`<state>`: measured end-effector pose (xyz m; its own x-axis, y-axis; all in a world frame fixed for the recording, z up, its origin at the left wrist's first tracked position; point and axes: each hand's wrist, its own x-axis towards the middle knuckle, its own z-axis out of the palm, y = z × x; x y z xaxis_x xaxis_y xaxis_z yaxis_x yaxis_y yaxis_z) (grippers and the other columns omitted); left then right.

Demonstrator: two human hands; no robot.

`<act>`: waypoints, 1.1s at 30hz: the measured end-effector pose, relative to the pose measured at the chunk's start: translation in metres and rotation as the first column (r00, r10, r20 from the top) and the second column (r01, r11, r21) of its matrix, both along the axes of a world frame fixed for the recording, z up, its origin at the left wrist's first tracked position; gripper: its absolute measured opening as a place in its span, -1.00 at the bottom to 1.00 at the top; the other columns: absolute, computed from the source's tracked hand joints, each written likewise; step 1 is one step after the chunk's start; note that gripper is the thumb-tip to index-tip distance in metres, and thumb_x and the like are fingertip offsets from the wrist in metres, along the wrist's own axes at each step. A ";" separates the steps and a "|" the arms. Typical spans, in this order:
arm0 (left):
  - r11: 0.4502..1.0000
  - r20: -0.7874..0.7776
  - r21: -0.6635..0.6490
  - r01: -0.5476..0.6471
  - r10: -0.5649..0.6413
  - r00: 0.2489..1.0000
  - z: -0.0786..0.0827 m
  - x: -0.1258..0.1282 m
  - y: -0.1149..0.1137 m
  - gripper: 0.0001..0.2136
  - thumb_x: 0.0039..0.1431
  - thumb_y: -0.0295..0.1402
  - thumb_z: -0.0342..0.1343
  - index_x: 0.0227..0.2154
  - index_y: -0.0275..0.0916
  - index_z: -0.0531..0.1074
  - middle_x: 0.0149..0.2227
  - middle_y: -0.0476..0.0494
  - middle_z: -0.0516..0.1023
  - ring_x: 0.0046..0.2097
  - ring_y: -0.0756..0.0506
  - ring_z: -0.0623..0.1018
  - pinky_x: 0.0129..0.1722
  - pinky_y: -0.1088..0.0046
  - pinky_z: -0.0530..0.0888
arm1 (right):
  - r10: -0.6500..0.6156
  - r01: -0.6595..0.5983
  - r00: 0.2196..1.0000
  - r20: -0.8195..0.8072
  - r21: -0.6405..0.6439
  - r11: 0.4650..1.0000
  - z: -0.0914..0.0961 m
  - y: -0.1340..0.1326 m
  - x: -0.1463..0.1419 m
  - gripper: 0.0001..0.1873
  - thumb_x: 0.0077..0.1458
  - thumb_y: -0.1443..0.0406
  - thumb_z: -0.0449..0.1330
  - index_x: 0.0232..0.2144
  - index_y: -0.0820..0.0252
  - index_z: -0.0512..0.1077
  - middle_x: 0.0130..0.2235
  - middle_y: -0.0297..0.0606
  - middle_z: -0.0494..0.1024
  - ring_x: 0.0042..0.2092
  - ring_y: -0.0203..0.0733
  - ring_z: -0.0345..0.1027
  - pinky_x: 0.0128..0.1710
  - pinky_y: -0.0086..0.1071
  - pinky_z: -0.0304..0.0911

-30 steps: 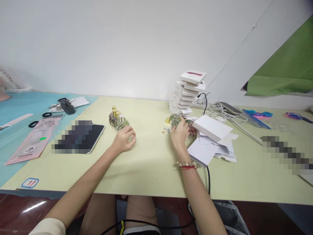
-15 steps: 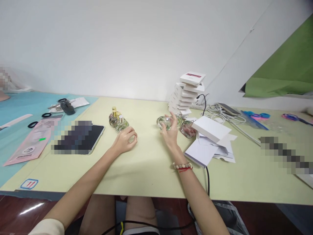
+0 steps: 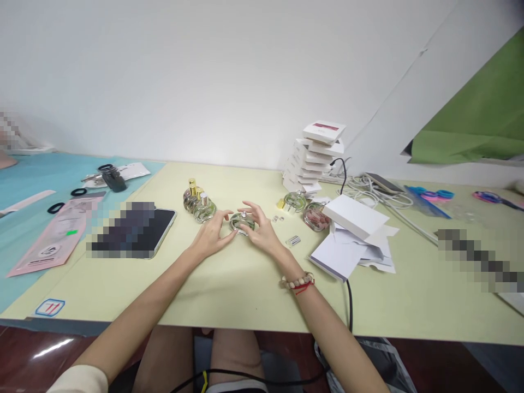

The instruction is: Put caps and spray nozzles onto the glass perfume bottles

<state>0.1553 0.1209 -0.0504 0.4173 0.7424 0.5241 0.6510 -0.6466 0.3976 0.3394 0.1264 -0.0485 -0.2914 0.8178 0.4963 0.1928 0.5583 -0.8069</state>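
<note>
The main change is the place of the green-filled glass perfume bottle: half a second ago the right hand carried it near the other bottles on the right, and now it is in the middle of the table, between the two hands. So the work is now brought to this one bottle, and both hands are about it together. The left hand had its thumb and finger curled into a ring in the earlier view; now they are open, with a gap toward the bottle, and the thumb tip is at its edge or just beside it. The right fingers are curved and spread over the bottle, with the thumb across its front, but I cannot tell whether they grip it. A silver cap now shows, lying near the right wrist, where the hand covered that spot before. Behind it the small metal rings can also be seen. Another green-filled bottle, with a gold cap beside it, and the pink-filled bottle remain on the right; the group of capped bottles remains on the left, near the left hand.
</note>
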 end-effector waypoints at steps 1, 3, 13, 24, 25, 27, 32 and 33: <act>1.000 0.005 -0.013 -0.007 0.008 1.000 0.000 0.000 0.000 -0.57 0.11 -0.19 -0.02 0.02 -0.21 0.09 -0.16 -0.11 0.32 -0.37 0.07 0.34 -0.37 0.54 0.33 | -0.002 0.003 1.000 0.021 -0.005 1.000 0.002 0.000 0.001 -0.37 0.00 0.30 0.15 0.11 0.11 0.02 0.00 -0.17 0.31 -0.01 -0.28 0.24 0.02 -0.37 0.12; 0.999 0.017 -0.030 -0.023 0.023 1.000 0.000 0.000 0.001 -0.54 0.11 -0.18 -0.02 0.04 -0.20 0.06 -0.14 -0.11 0.31 -0.35 0.07 0.34 -0.37 0.55 0.33 | -0.077 0.076 0.992 0.096 0.021 0.997 0.007 0.001 0.009 -0.31 -0.05 0.20 0.21 0.11 0.11 0.04 0.04 -0.17 0.27 -0.01 -0.26 0.23 0.00 -0.37 0.13; 0.998 0.035 -0.062 -0.022 0.025 0.999 -0.001 0.001 0.001 -0.52 0.11 -0.19 -0.01 0.05 -0.19 0.02 -0.10 -0.13 0.28 -0.30 0.07 0.32 -0.43 0.61 0.33 | -0.558 0.794 0.327 0.763 0.098 0.600 0.018 0.003 0.064 -0.72 0.07 0.18 0.01 -0.46 0.22 0.42 -0.30 -0.12 0.46 -0.17 -0.04 0.30 -0.24 -0.27 0.14; 0.999 0.062 -0.044 -0.024 0.026 0.998 -0.002 0.002 0.000 -0.54 0.11 -0.22 -0.01 0.04 -0.21 0.05 -0.12 -0.15 0.28 -0.29 0.07 0.33 -0.48 0.63 0.32 | -0.452 0.875 0.253 0.855 -0.002 0.484 0.034 -0.007 0.060 -0.69 0.06 0.12 0.01 -0.36 0.18 0.46 -0.27 -0.12 0.49 -0.16 0.00 0.35 -0.22 -0.25 0.18; 0.999 0.064 -0.045 -0.022 0.025 0.998 -0.002 0.002 0.000 -0.54 0.11 -0.22 -0.02 0.04 -0.22 0.05 -0.12 -0.16 0.28 -0.29 0.07 0.33 -0.47 0.62 0.32 | -0.411 0.867 0.255 0.875 -0.018 0.499 0.035 -0.008 0.059 -0.67 0.07 0.12 0.01 -0.33 0.19 0.46 -0.24 -0.10 0.48 -0.15 0.01 0.34 -0.21 -0.24 0.18; 0.998 0.061 -0.053 -0.021 0.024 0.998 -0.001 0.002 0.000 -0.55 0.11 -0.23 -0.02 0.04 -0.22 0.05 -0.12 -0.16 0.28 -0.29 0.07 0.32 -0.47 0.62 0.32 | -0.334 0.847 0.254 0.908 -0.042 0.530 0.036 -0.011 0.057 -0.64 0.07 0.12 0.00 -0.29 0.23 0.46 -0.20 -0.07 0.48 -0.12 0.03 0.33 -0.18 -0.23 0.19; 0.999 0.056 -0.049 -0.006 0.009 0.998 -0.001 0.002 0.001 -0.55 0.11 -0.23 -0.02 0.05 -0.22 0.05 -0.12 -0.17 0.29 -0.29 0.05 0.33 -0.45 0.59 0.32 | -0.241 0.833 0.245 0.939 -0.077 0.548 0.034 -0.011 0.053 -0.57 0.09 0.10 -0.03 -0.25 0.31 0.44 -0.17 0.00 0.46 -0.08 0.04 0.32 -0.17 -0.22 0.20; 0.999 0.054 -0.051 -0.005 0.008 0.999 -0.001 0.002 0.001 -0.55 0.11 -0.23 -0.02 0.05 -0.22 0.05 -0.12 -0.17 0.28 -0.29 0.05 0.33 -0.45 0.59 0.32 | -0.231 0.833 0.249 0.941 -0.086 0.547 0.033 -0.011 0.053 -0.56 0.09 0.09 -0.04 -0.25 0.32 0.44 -0.17 0.01 0.46 -0.09 0.04 0.32 -0.17 -0.22 0.20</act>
<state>0.1573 0.1220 -0.0514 0.3846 0.7713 0.5071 0.6318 -0.6205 0.4646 0.3928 0.1157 -0.0155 0.3630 0.9139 -0.1815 0.9121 -0.3884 -0.1313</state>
